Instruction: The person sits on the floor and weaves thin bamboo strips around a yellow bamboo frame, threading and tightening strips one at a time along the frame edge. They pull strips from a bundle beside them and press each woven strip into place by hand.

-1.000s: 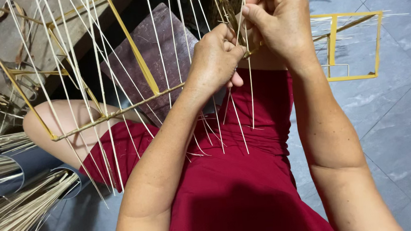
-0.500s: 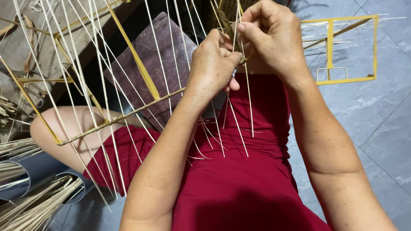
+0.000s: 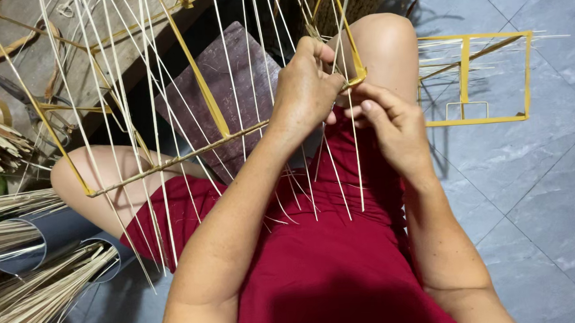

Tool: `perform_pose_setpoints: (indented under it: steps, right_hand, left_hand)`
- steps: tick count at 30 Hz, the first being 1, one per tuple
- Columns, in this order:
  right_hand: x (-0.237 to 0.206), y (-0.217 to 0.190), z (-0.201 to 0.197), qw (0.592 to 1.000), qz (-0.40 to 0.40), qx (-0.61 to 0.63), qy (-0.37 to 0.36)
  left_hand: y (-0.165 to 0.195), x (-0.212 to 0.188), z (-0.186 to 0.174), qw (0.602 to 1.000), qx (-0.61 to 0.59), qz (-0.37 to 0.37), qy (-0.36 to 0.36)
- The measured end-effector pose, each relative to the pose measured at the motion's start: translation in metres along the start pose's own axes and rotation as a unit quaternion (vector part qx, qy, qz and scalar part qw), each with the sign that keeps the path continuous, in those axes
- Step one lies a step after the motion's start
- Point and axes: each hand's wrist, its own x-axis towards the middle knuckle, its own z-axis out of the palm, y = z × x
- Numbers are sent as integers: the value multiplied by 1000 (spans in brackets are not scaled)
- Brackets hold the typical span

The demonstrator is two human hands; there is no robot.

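Now both hands meet at the frame (image 3: 198, 107) corner. Left hand (image 3: 306, 90) pinches a strip (image 3: 354, 157); right hand (image 3: 399, 131) fingers pinch the corner too.

Both hands raised together above the lap

Left hand (image 3: 306, 87) curled knuckles-up, fingers pinched shut; right hand (image 3: 395, 125) just beside and touching it, fingertips (image 3: 356, 92) pinching at the same spot. Both forearms angled up from the body, elbows bent.

Grey tiled floor (image 3: 555, 185) bears a yellow frame (image 3: 475, 80).
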Motion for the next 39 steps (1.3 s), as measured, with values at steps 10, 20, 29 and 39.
perform_pose_setpoints:
  steps: [10, 20, 29, 39]
  right_hand:
    - [16, 22, 34, 956, 68, 271, -88]
    - [21, 41, 60, 964, 25, 261, 41]
    - [15, -2, -25, 1000, 15, -18, -19]
    - [65, -7, -34, 996, 69, 57, -17]
  left_hand:
    - [-8, 28, -3, 988, -62, -94, -109]
    - [-28, 42, -7, 961, -156, -102, -207]
    - [-18, 25, -6, 977, -132, -53, -159]
    - [-30, 10, 16, 993, -78, 85, -28]
